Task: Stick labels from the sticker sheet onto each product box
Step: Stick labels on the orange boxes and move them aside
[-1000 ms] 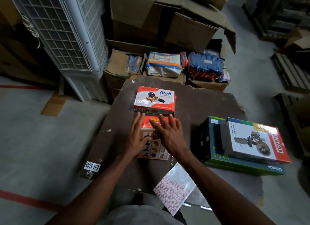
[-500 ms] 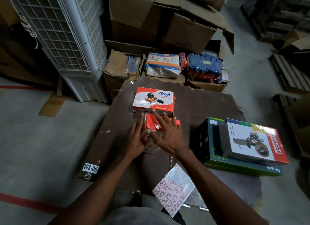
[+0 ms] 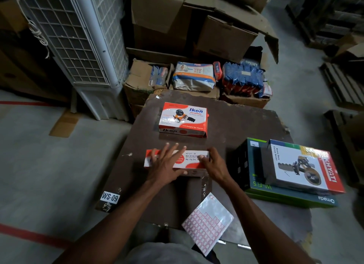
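While the red-and-white product box (image 3: 177, 159) stood on its long edge on the dark brown work board (image 3: 236, 125), its printed side panel faced up under both hands. The left hand (image 3: 164, 165) lay flat over the box's left half with fingers spread and thumb along the near face. The right hand (image 3: 213, 164) gripped the box's right end, fingers curled onto the panel. Behind it, apart, lay the Ikon tape dispenser box (image 3: 183, 119). The sticker sheet (image 3: 207, 223) rested at the board's near edge, overhanging. On the right a Khyati carton sealer box (image 3: 304, 166) sat atop a green Wi-Fi box (image 3: 256, 187)
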Motion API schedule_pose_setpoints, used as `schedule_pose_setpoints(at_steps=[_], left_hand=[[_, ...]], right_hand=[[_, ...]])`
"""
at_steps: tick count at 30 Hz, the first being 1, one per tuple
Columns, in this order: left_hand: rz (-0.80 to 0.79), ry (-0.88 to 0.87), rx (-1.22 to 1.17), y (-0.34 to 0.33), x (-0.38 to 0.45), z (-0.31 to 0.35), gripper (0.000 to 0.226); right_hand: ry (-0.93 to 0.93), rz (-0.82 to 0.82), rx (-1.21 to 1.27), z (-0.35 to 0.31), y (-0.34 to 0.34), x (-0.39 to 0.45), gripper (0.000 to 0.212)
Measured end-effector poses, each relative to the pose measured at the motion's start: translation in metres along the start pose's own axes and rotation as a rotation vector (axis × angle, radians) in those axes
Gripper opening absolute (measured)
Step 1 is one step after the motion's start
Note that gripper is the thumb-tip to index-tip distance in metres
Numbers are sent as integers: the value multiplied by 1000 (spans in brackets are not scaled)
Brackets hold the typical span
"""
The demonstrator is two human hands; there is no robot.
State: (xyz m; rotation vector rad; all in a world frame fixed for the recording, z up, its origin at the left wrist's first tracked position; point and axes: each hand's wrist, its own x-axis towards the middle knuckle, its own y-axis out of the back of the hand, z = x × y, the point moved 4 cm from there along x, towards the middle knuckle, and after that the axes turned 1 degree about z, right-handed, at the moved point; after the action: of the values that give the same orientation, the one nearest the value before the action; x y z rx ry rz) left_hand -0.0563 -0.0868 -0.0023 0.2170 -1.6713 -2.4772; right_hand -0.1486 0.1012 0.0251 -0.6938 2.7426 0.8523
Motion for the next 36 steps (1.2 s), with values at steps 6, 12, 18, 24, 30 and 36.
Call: schedule_pose_setpoints(at_steps=[6,12,18,24,30,36], left_hand=[[-148,151,-122,-7,-3,-24,97],[48,208,-403,0,-6,-35,48],[-38,350,-579,2,-17,-41,31],[59,250,-644,3,-26,-46,35],[-160,343,-610,-28,-41,-57,61],[-214,430,-567,-48,-42,-58,63]], right_hand=[[-107,3,111,25,-1,-6,20],[-191,40,183,33,0,-4,18],[-404,53,294,37,-5,-8,30],[-414,-11,319,51,-18,0,31],[-358,-123,181,63,-25,-2,66],[-393,-194,128,70,-35,-18,72]])
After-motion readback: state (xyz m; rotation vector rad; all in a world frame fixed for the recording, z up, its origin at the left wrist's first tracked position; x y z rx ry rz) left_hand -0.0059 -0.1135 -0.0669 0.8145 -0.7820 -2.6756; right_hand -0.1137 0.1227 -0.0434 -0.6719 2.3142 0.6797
